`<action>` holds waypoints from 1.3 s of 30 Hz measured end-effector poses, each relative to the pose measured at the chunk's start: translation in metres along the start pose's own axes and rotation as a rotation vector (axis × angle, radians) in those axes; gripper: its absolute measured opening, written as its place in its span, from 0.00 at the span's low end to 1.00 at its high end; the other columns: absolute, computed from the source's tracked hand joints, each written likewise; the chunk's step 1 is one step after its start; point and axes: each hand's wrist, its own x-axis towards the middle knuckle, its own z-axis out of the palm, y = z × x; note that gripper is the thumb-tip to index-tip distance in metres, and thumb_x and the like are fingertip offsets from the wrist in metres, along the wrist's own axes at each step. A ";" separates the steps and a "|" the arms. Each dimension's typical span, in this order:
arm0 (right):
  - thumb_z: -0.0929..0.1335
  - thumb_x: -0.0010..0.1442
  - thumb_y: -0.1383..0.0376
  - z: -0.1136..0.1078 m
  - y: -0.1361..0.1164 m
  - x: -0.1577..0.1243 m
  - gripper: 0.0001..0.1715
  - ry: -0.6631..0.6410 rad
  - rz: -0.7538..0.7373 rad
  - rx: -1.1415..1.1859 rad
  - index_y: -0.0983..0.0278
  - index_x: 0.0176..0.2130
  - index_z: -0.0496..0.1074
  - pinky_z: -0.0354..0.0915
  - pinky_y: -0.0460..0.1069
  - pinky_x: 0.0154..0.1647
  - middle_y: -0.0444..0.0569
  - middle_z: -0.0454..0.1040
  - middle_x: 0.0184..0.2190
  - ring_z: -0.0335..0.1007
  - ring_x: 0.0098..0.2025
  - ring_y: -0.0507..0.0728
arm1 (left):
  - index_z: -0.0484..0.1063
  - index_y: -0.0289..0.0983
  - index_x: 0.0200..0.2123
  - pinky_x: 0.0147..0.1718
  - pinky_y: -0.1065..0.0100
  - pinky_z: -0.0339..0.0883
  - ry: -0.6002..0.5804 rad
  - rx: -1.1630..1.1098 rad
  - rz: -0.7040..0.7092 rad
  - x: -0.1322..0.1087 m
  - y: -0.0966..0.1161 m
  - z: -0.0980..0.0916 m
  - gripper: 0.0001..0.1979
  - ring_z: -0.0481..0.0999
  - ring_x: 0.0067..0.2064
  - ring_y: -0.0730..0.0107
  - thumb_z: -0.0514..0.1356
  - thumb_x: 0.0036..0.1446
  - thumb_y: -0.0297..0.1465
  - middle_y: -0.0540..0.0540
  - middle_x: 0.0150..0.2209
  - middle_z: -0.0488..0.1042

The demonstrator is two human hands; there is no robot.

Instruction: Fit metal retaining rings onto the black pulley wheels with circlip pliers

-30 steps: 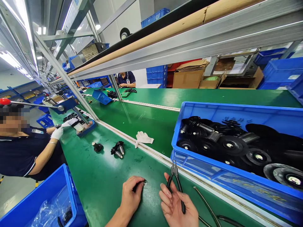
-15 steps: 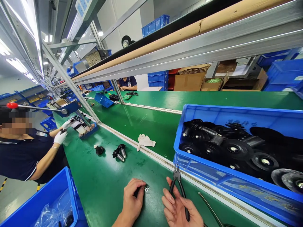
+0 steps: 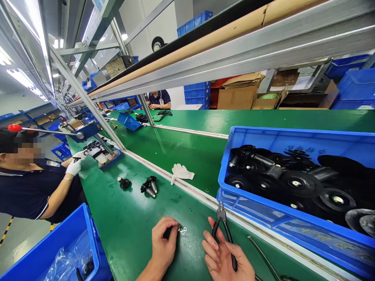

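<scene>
As right hand point(image 3: 225, 259) holds pliers point(image 3: 224, 230), crate wall point(image 3: 263, 222) adjoins

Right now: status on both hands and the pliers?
Left hand curled, fingertips at small rings on the green table. Right hand palm-up, pliers lying across it, tips forward. Blue bin of black wheels close on the right.

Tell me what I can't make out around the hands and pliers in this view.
Head view only.
Small metal rings: too small to count; the left hand covers the contact, so a pinch is unclear.
Pliers: handles partly covered by the right hand, itself cut by the bottom edge.
Blue bin: cut by the right edge; its black parts overlap, hiding lower ones.
</scene>
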 end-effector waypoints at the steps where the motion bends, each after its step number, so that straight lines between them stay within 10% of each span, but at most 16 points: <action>1: 0.74 0.56 0.57 0.003 0.000 -0.001 0.32 0.018 0.001 0.010 0.55 0.59 0.73 0.48 0.43 0.22 0.40 0.54 0.30 0.44 0.27 0.49 | 0.81 0.38 0.36 0.38 0.65 0.78 0.038 -0.026 -0.067 0.001 -0.001 0.000 0.05 0.82 0.37 0.64 0.64 0.64 0.32 0.44 0.35 0.81; 8: 0.74 0.53 0.57 0.014 0.000 -0.006 0.31 0.040 -0.011 -0.082 0.59 0.56 0.76 0.45 0.43 0.22 0.40 0.53 0.30 0.39 0.27 0.49 | 0.80 0.34 0.39 0.40 0.64 0.81 0.202 -0.231 -0.443 0.012 -0.004 -0.003 0.17 0.83 0.38 0.63 0.75 0.50 0.38 0.41 0.35 0.83; 30: 0.73 0.58 0.53 -0.002 0.004 0.001 0.29 -0.034 -0.022 -0.207 0.54 0.58 0.74 0.48 0.45 0.22 0.42 0.57 0.30 0.43 0.26 0.49 | 0.81 0.33 0.43 0.49 0.57 0.80 0.136 -0.453 -0.562 0.019 -0.013 -0.010 0.24 0.86 0.44 0.56 0.78 0.47 0.42 0.35 0.41 0.86; 35: 0.78 0.54 0.56 -0.002 0.023 0.000 0.35 0.047 -0.287 -0.569 0.54 0.59 0.72 0.55 0.45 0.22 0.43 0.68 0.33 0.53 0.25 0.48 | 0.79 0.35 0.46 0.41 0.63 0.83 0.087 -0.435 -0.375 0.004 -0.006 -0.005 0.19 0.86 0.38 0.60 0.76 0.52 0.34 0.39 0.37 0.85; 39: 0.80 0.52 0.51 -0.013 0.040 0.003 0.33 0.118 -0.506 -0.882 0.57 0.54 0.76 0.74 0.50 0.43 0.50 0.78 0.43 0.76 0.42 0.60 | 0.81 0.38 0.46 0.38 0.63 0.84 -0.032 -0.362 -0.096 -0.024 0.000 0.010 0.12 0.87 0.36 0.60 0.72 0.58 0.28 0.40 0.36 0.84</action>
